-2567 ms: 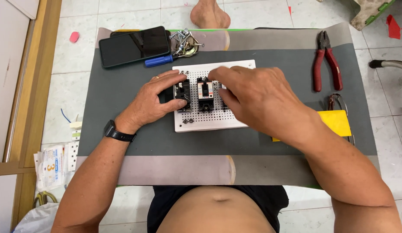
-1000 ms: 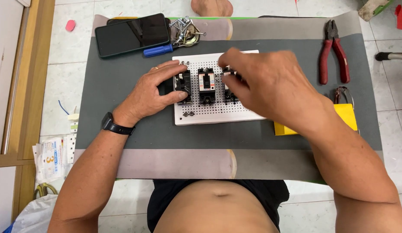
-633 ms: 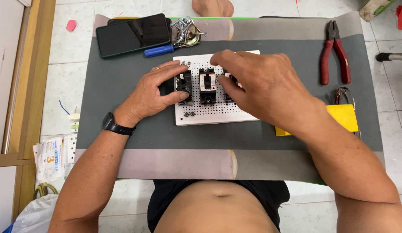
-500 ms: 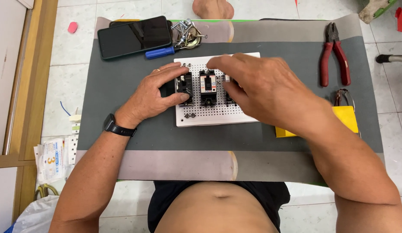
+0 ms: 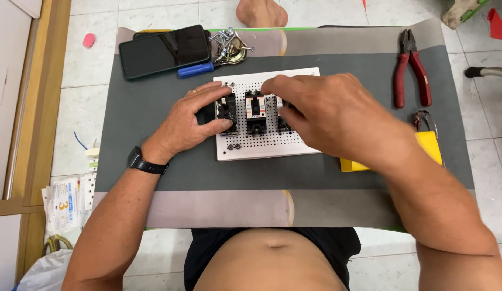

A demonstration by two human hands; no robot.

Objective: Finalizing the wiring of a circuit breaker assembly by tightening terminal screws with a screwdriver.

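A white perforated board (image 5: 262,143) lies on a grey mat (image 5: 154,167). Three black switch blocks stand on it in a row. My left hand (image 5: 189,121) grips the left block (image 5: 227,110) between thumb and fingers. The middle block (image 5: 256,110) stands free between my hands. My right hand (image 5: 329,116) lies over the right side of the board with its fingers curled on the right block (image 5: 284,123), which is mostly hidden. Two small screws (image 5: 234,146) sit at the board's near left corner.
A dark phone (image 5: 163,51), a blue screwdriver handle (image 5: 196,69) and a pile of screws (image 5: 229,44) lie at the mat's far left. Red pliers (image 5: 411,67) lie far right, a yellow-handled tool (image 5: 429,145) beside my right forearm. A bare foot (image 5: 262,12) rests beyond the mat.
My right hand has shifted slightly leftward over the right block. My left hand stays on the left block, and the board has not visibly moved.
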